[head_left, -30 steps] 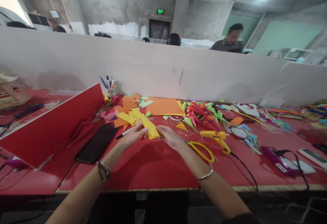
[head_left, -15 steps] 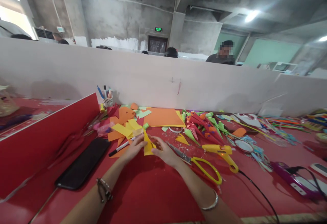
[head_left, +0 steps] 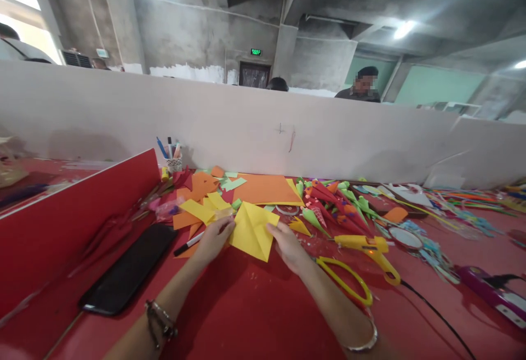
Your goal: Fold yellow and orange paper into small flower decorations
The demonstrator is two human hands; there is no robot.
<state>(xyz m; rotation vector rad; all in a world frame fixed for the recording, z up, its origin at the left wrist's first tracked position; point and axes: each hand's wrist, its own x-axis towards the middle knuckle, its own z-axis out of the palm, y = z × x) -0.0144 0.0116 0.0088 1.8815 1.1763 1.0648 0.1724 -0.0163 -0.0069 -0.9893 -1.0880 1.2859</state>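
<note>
A creased yellow paper square (head_left: 252, 229) is spread open between my two hands, just above the red table (head_left: 246, 316). My left hand (head_left: 214, 238) pinches its left edge, fingers closed on the paper. My right hand (head_left: 289, 245) grips its right edge in the same way. A black marker (head_left: 188, 243) lies right beside my left hand. Yellow-handled scissors (head_left: 343, 283) lie just right of my right wrist.
A black phone (head_left: 129, 273) lies left of my left arm. A yellow glue gun (head_left: 370, 247) with its cord sits to the right, paper cones (head_left: 329, 204) and orange and yellow scraps (head_left: 201, 201) behind. A red divider (head_left: 74, 223) stands left, a pale partition (head_left: 263, 130) behind. People sit beyond it.
The yellow paper, folded narrow between my hands a second ago, is now opened out into a flat creased square. My hands have moved apart. The camera has tilted.
</note>
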